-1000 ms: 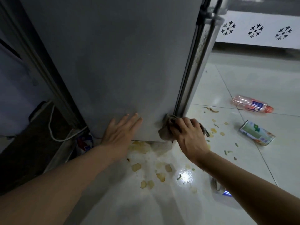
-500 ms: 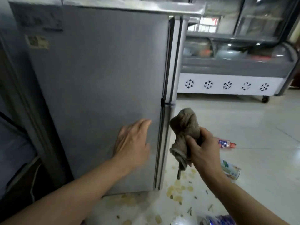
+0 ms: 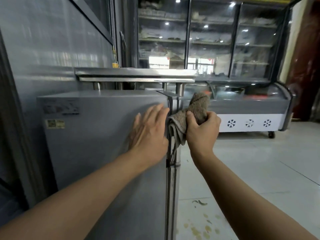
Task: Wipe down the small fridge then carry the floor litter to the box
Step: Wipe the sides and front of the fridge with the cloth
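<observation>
The wiping step is in hand: the left hand point(image 3: 149, 134) lies flat on the small grey metal fridge point(image 3: 103, 144) while the right hand point(image 3: 201, 131) grips a bunched brown cloth point(image 3: 194, 113), seemingly touching the door edge; next, press and drag it along.

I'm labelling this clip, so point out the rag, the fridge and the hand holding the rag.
rag point(image 3: 197, 108): head view, bunched upper fold.
fridge point(image 3: 97, 139): head view, bare grey side panel.
right hand point(image 3: 202, 132): head view, back of hand.

Fridge point(image 3: 97, 144) — matt metal; cloth point(image 3: 195, 115) — rough terry.
</observation>
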Action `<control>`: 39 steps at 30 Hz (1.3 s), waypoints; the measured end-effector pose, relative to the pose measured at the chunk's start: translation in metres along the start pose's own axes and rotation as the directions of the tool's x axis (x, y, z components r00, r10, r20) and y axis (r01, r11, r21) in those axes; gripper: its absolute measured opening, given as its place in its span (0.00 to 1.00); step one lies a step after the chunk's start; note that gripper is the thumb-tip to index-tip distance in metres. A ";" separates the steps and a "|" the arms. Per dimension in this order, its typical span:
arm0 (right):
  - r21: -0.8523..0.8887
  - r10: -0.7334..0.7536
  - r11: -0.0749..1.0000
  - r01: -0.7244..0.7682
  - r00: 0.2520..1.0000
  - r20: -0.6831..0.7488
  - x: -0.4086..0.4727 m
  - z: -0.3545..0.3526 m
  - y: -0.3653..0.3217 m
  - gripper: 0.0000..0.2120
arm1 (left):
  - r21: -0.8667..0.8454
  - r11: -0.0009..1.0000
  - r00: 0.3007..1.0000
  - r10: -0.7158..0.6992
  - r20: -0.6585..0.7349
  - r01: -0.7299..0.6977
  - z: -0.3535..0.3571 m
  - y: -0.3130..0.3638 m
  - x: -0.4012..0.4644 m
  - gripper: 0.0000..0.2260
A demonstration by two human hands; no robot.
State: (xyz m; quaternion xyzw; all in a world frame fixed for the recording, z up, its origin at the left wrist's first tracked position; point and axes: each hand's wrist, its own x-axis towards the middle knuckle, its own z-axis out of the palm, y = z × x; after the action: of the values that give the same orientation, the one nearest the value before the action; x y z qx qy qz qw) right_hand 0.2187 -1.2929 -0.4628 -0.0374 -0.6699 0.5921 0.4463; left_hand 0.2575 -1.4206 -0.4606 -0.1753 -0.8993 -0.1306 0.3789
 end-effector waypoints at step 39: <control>-0.219 -0.214 0.958 0.187 0.971 -0.108 -0.020 0.061 0.062 0.16 | 0.204 0.979 0.960 0.053 -0.276 0.005 0.035 -0.032 0.042 0.32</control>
State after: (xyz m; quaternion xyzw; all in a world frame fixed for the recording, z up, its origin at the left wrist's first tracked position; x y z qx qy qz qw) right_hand 0.1617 -1.3324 -0.5189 -0.0543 -0.6978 0.4668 0.5407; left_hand 0.1951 -1.4278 -0.4570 -0.1264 -0.8431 -0.0570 0.5196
